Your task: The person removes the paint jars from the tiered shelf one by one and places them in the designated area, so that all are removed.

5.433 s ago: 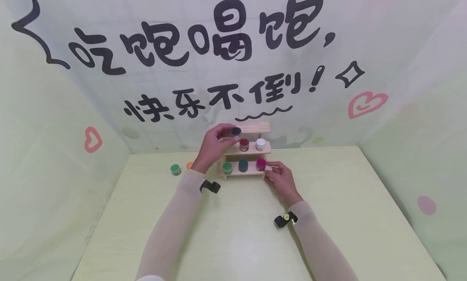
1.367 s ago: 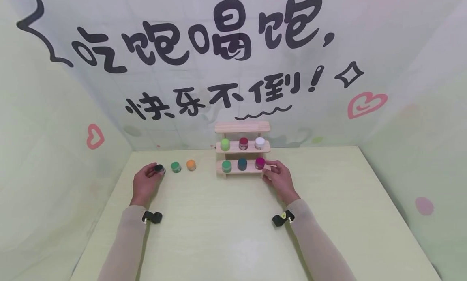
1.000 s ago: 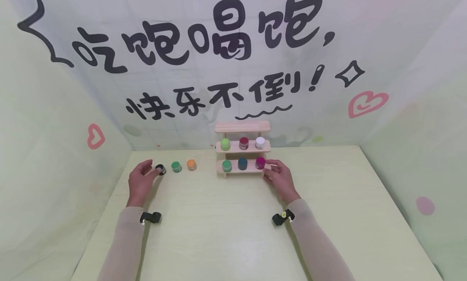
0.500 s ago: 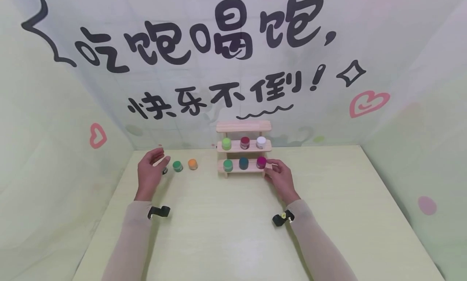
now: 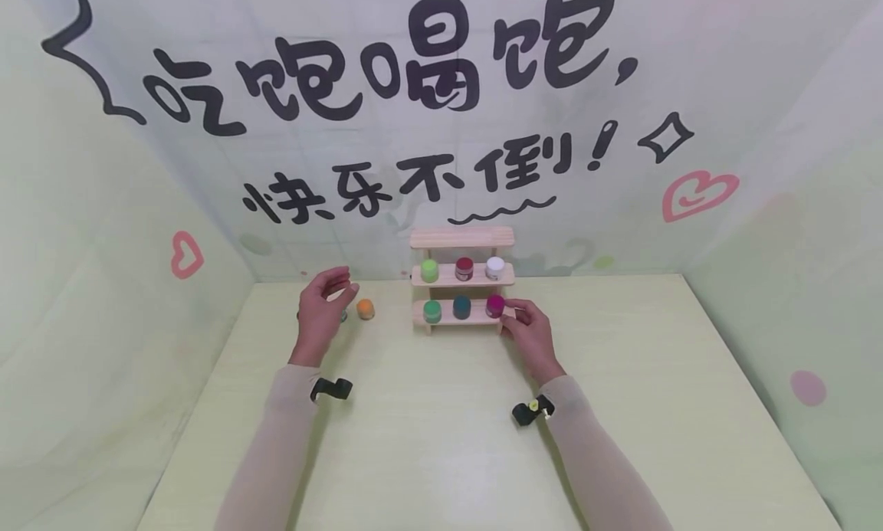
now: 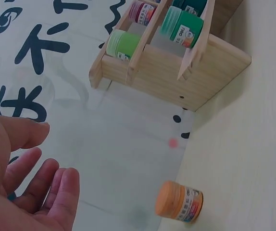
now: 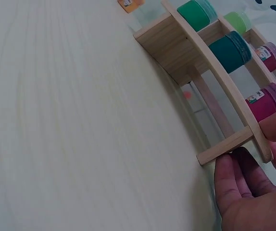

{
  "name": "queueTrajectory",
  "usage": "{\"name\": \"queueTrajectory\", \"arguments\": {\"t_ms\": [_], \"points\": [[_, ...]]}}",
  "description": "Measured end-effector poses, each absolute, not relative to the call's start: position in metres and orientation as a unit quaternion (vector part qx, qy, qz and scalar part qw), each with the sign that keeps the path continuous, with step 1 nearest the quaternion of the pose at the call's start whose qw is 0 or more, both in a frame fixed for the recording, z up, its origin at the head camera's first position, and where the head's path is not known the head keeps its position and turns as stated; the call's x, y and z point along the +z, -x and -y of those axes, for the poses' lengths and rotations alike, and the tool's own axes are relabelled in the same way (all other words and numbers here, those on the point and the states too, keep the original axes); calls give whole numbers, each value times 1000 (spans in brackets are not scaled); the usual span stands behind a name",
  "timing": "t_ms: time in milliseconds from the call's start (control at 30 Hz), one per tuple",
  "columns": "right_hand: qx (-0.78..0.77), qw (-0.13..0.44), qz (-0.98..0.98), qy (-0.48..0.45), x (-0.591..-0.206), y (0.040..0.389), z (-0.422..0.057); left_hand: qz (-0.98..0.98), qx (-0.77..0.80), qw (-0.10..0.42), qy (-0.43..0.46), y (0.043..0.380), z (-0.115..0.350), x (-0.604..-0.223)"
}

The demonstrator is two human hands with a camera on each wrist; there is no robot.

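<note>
My left hand (image 5: 319, 320) holds nothing; its thumb and fingers are parted over the table, left of the orange paint jar (image 5: 366, 309). That jar stands upright, apart from the fingers in the left wrist view. A sliver of a green jar (image 5: 343, 316) shows behind the hand, which mostly hides it. My right hand (image 5: 533, 339) grips the right end of a three-tier wooden stand (image 7: 234, 96), thumb above the bottom shelf and fingers beneath. Green (image 5: 431, 311), teal (image 5: 461, 308) and magenta (image 5: 494, 306) jars fill the bottom shelf. Light green (image 5: 429, 270), dark red (image 5: 464, 268) and white (image 5: 494, 268) ones sit above.
The stand's top shelf (image 5: 462, 237) bears no jar. Behind it rises a printed cloth backdrop (image 5: 386, 140) with black lettering, and cloth also hangs at both sides. The pale wooden table (image 5: 441, 431) stretches toward the person.
My left hand took a black jar from the stand's top left, set it on the table at far left and let go. It has since moved right, toward the orange jar. My right hand stays put.
</note>
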State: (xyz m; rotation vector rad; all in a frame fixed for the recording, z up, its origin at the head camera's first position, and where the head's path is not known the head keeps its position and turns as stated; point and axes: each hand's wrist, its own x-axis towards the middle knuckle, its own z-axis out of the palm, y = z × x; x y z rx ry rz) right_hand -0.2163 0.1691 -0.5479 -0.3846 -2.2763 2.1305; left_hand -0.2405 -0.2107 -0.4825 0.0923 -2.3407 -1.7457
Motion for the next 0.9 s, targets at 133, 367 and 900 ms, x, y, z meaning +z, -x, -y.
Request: {"name": "queueTrajectory", "arguments": {"t_ms": [133, 367, 900], "points": [[673, 1, 729, 124, -550, 219, -169, 795, -597, 103, -13, 244, 193, -476], [673, -14, 729, 122, -549, 220, -170, 782, -617, 89, 18, 253, 168, -473], [686, -9, 719, 116, -550, 218, -172, 786, -614, 46, 54, 275, 120, -475]]}}
